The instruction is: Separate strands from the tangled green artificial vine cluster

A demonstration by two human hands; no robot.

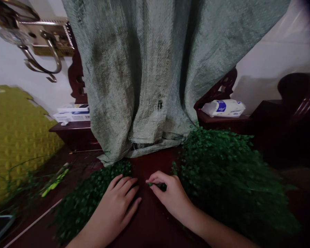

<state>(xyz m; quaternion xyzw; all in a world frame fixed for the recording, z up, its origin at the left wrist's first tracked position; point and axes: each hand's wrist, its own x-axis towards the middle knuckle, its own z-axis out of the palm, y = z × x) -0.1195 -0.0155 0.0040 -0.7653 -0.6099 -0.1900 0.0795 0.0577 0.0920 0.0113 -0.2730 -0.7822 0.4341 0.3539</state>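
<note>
My left hand (117, 203) lies palm down with its fingers a little apart, at the edge of the smaller pile of green leafy stems (85, 196). My right hand (174, 193) is closed in a pinch, thumb against forefinger. A small green sprig (150, 184) shows between those fingertips. Beside that hand spreads a larger heap of the same small-leaved greenery (229, 172). Both piles rest on a dark red wooden surface (152, 224), which shows bare between my hands.
A grey-green woven sack (155, 69) hangs ahead. A tissue pack (224, 107) and boxes (73, 113) sit on side ledges. At left are a yellow foam mat (12, 127), a yellow-green tool-like object (54, 182), a pale stick (33, 224) and wall hooks (49, 51).
</note>
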